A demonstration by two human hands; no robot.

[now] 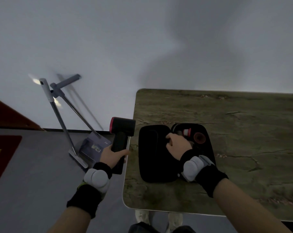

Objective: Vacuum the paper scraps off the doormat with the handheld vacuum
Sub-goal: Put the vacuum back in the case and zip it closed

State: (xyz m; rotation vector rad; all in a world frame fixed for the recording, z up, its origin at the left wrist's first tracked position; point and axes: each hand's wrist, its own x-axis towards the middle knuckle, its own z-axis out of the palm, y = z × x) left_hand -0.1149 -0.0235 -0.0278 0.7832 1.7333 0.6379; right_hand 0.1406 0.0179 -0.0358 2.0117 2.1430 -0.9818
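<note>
Off the table's (226, 115) left edge, our left hand (111, 155) grips the handheld vacuum (121, 132) by its handle, barrel level. Our right hand (176, 142) reaches into the open black case (152, 165) beside it; whether it pinches a nozzle we cannot tell. We judge this the fitting-out step. Next we need an attachment, then the red doormat (3, 157) far left; any scraps there are unclear.
</note>
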